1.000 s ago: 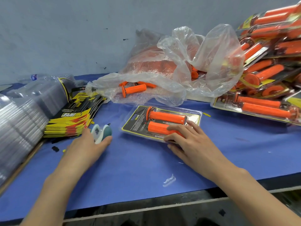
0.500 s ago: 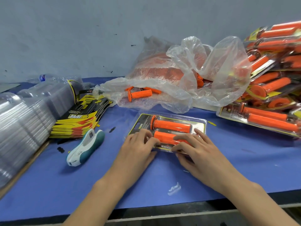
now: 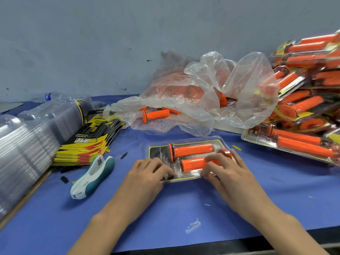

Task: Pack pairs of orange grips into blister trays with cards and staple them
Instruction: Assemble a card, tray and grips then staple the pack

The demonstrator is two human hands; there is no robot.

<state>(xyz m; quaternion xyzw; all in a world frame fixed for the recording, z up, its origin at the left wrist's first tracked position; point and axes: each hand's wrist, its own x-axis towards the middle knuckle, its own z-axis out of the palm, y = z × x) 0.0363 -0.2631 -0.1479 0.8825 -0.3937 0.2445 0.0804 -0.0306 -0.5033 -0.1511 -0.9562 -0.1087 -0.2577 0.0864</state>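
Note:
A clear blister tray [image 3: 159, 150] with a black and yellow card lies on the blue table in front of me. Two orange grips sit in it side by side: the far grip [image 3: 193, 150] and the near grip [image 3: 192, 163]. My left hand [image 3: 147, 175] grips the tray's near left edge with curled fingers. At the near right edge my right hand [image 3: 228, 172] holds the tray, fingers over the near grip's end and thumb at the rim. A white and teal stapler [image 3: 92, 178] lies alone to the left of the tray.
A stack of printed cards [image 3: 82, 146] and stacks of empty clear trays [image 3: 27, 137] fill the left. A plastic bag [image 3: 184, 105] with loose orange grips [image 3: 156, 114] lies behind. Finished packs [image 3: 301, 142] pile at the right. The table's front edge [image 3: 184, 245] is near.
My left hand let go of the stapler, which now lies on the table, and moved right onto the tray's near left edge. My right hand stayed on the tray.

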